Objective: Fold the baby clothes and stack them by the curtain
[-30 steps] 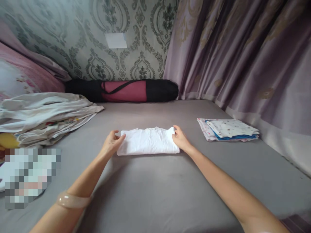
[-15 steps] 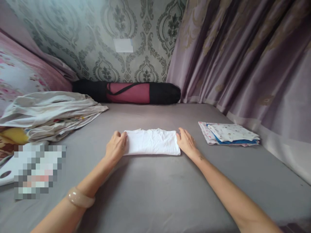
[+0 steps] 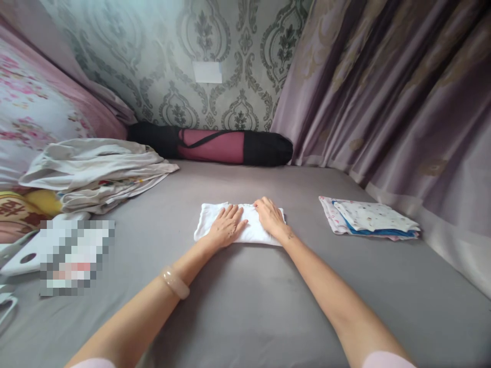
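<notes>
A folded white garment (image 3: 207,220) lies flat on the grey bed sheet in front of me, its upper edge slightly ruffled. My left hand (image 3: 227,225) rests flat on the middle of it, fingers spread and pointing away from me. A pale bangle (image 3: 175,284) circles the left wrist. Over the right part of the garment lies my right hand (image 3: 270,217), its fingers a little bent at the upper edge. What the right fingertips touch is partly hidden behind the hand.
To the right lies a stack of folded clothes (image 3: 378,217), white printed and blue. A heap of pale clothes (image 3: 95,166) lies left, near a yellow item (image 3: 44,202) and a white holed object (image 3: 28,253). A black and maroon long bag (image 3: 215,145) lies along the wall.
Both hands have moved inward from the garment's side edges onto its top. The left hand has spread flat. My view has turned slightly left.
</notes>
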A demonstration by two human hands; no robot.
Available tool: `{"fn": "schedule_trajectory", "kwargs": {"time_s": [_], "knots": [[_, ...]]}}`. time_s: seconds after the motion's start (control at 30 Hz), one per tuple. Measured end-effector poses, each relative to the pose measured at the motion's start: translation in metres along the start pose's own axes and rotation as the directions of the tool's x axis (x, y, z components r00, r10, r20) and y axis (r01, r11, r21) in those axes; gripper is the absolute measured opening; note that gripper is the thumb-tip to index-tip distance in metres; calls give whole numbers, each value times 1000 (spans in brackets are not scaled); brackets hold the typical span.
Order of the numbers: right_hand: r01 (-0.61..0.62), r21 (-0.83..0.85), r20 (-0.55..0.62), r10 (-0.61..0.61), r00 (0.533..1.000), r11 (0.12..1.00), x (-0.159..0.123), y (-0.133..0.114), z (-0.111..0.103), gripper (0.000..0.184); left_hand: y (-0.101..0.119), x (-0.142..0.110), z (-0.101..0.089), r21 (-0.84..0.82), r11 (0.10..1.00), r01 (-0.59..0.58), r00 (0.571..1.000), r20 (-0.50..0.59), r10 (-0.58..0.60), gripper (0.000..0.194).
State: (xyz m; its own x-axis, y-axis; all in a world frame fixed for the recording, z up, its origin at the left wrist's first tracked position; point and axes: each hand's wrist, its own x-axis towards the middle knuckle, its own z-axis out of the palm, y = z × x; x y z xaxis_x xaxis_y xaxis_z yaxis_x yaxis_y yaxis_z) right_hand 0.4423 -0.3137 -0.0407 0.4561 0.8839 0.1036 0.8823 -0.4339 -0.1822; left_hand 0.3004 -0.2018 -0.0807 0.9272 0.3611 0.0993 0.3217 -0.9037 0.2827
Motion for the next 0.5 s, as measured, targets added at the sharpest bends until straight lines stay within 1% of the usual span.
{"fn": "schedule_trajectory", "kwargs": {"time_s": [0.07, 0.13, 0.17, 0.23, 0.3, 0.33, 0.4, 0.5], "knots": [[6, -84, -22, -8, 1000, 996, -3, -3, 1, 34, -2, 0, -3, 3, 1000, 20, 999, 35, -20, 62], [-13, -136, -31, 9, 999, 991, -6, -7, 1, 37, -2, -1, -8, 18, 999, 43, 998, 39, -43, 60], [-28, -148, -48, 21, 999, 989, -8, -10, 1, 38, -1, -2, -10, 39, 998, 55, 998, 19, -56, 58], [-32, -136, -95, 19, 995, 990, -13, -17, 3, 40, 3, -5, -14, 92, 994, 54, 997, -62, -49, 53], [46, -82, -94, -53, 994, 996, -18, -25, 8, 44, 7, -8, -15, 131, 991, 12, 992, -126, 5, 49], [97, -49, -75, -100, 992, 994, -20, -28, 11, 45, 8, -9, -14, 139, 990, -11, 991, -130, 30, 48], [173, 2, -43, -173, 984, 985, -25, -31, 19, 47, 8, -10, -10, 137, 990, -20, 995, -97, 34, 49], [186, 29, -36, -185, 982, 982, -29, -29, 28, 52, 1, -10, -5, 137, 991, 10, 999, -40, -4, 53]]}}
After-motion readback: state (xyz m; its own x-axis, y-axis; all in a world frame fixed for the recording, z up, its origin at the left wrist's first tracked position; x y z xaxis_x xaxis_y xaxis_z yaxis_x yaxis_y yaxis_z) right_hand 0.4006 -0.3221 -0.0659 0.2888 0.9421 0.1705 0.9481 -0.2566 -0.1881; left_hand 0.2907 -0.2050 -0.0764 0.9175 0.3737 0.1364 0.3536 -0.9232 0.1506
